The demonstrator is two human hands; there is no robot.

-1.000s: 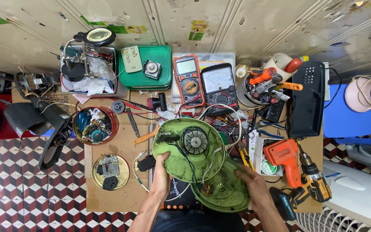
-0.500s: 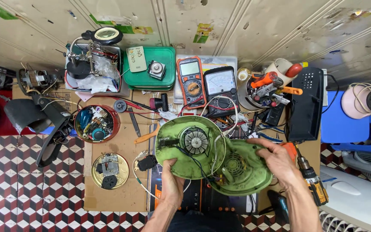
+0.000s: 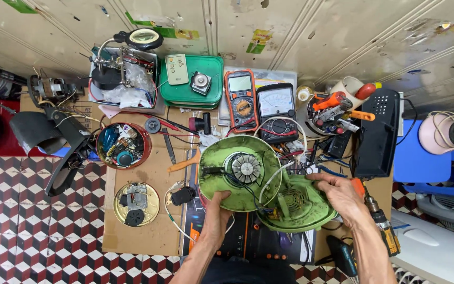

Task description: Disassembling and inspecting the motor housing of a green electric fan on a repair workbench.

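Note:
A round green plastic housing (image 3: pixel 222 186) with a small motor (image 3: pixel 246 168) at its middle lies on the workbench. My left hand (image 3: pixel 217 211) grips its near edge. Beside it on the right sits the other green shell half (image 3: pixel 303 210), with a vent grille inside, tilted and overlapped by the first. My right hand (image 3: pixel 338 193) holds that shell by its right rim. Black and white wires run from the motor between the two halves.
Two multimeters (image 3: pixel 241 98) (image 3: pixel 276 110) stand behind the housing. A green box (image 3: pixel 193 89), a red bowl of parts (image 3: pixel 122 145), a brass dish (image 3: pixel 136 203), a tool cup (image 3: pixel 328 113), a black device (image 3: pixel 378 131) and an orange drill (image 3: pixel 380 223) surround the work.
The second green shell has moved from under the motor housing out to the right, carried by my right hand. My left hand stays on the housing's near edge.

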